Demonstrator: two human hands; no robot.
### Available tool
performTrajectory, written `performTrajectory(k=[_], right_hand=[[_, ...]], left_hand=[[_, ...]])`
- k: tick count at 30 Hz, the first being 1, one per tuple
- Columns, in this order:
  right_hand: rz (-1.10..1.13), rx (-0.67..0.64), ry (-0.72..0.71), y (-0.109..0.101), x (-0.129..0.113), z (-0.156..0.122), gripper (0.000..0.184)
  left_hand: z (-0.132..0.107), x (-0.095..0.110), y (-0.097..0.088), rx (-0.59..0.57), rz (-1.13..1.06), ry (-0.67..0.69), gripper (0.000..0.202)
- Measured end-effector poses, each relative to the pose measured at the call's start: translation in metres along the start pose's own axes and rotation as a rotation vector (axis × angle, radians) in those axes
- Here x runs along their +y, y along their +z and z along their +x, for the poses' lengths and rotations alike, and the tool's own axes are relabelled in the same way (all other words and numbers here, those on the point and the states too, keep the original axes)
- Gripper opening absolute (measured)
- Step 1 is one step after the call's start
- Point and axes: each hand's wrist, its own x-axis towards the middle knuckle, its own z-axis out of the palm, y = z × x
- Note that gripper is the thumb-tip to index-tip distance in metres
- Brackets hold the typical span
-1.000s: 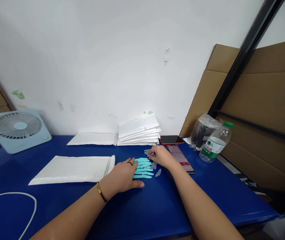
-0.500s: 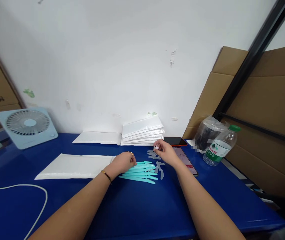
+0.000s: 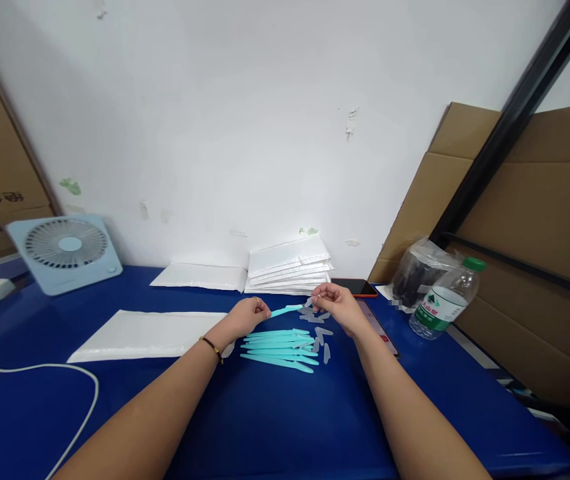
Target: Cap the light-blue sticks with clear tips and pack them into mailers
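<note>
My left hand [image 3: 245, 319] pinches the handle end of a turquoise eyebrow razor [image 3: 285, 311], its blade end pointing right. Facing it, my right hand [image 3: 342, 309] has thumb and fingers closed on a small translucent blade cap [image 3: 309, 302], close to the razor's tip; whether the two touch I cannot tell. Below the hands, several more turquoise razors [image 3: 275, 338] lie side by side on the blue table [image 3: 285, 420]. Several loose translucent caps [image 3: 327, 353] are scattered to the right of that pile and under my right fingers.
A white padded envelope [image 3: 149, 333] lies left of the razors, and a stack of envelopes [image 3: 289, 260] stands behind. Phones [image 3: 359, 287] lie beyond my right hand. A water bottle [image 3: 442, 303] and a plastic bag [image 3: 417, 273] are at right; a fan [image 3: 69, 250] and white cable [image 3: 95, 393] at left.
My left hand has lifted one razor off the pile and brought it up toward my right hand. The right hand, still holding a cap, has barely moved. The view has shifted slightly.
</note>
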Motion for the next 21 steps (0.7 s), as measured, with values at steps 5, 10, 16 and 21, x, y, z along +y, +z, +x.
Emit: performTrajectory(k=[5, 10, 16, 21], right_hand=[[0.059, 0.039, 0.070, 0.003, 0.000, 0.001, 0.036], [0.130, 0.063, 0.109, 0.008, 0.005, 0.002, 0.036], [0.146, 0.032, 0.149, 0.027, 0.004, 0.000, 0.037], [-0.106, -0.042, 0.127, 0.017, 0.001, -0.002, 0.034]], left_hand=[[-0.002, 0.002, -0.002, 0.009, -0.061, -0.014, 0.028], [-0.003, 0.005, -0.003, 0.024, -0.061, -0.015, 0.027], [-0.001, 0.007, 0.000, 0.045, -0.079, 0.024, 0.028], [0.003, 0.003, 0.001, 0.062, 0.087, 0.036, 0.022]])
